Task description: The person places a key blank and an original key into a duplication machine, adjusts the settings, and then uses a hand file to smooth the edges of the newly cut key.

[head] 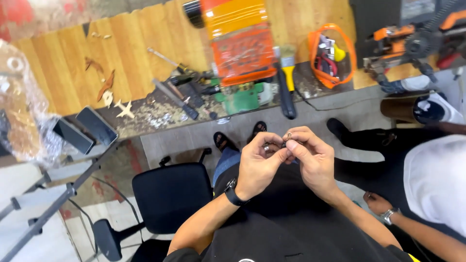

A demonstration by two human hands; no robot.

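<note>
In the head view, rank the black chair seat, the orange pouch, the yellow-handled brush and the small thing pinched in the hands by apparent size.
1. Black chair seat, though it sits nearer the camera.
2. Orange pouch.
3. Yellow-handled brush.
4. Small metal piece, pinched between left hand and right hand.

Wooden plank workbench [63, 68] up top, grey floor [310, 121] below it, black office chair [170, 194] left, metal rack [43, 213] beside it.

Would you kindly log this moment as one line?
left hand: pinching small metal piece | right hand: pinching same piece | other person's hand: beside, apart
</note>
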